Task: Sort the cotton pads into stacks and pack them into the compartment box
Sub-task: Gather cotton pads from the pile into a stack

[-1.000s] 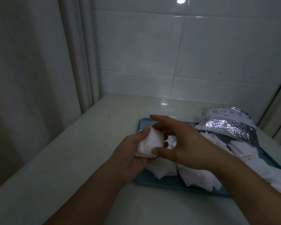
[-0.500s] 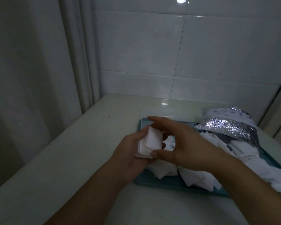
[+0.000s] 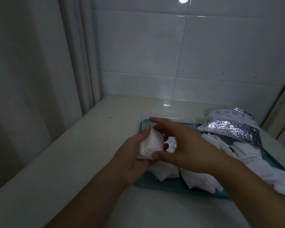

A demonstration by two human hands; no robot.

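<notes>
Stack of square cotton pads (image 3: 152, 143), held upright above the near-left corner of a teal tray (image 3: 169, 186). The stack is gripped by the left hand (image 3: 135, 155), thumb along its far edge; it is pinched at its near corner by the thumb of the right hand (image 3: 184, 145), whose fingers are curved over the top. Loose cotton pads (image 3: 247, 155) are heaped in the tray. A crumpled foil bag (image 3: 229, 125) is laid on the heap's far end. The tray is carried on a pale bench (image 3: 72, 162).
</notes>
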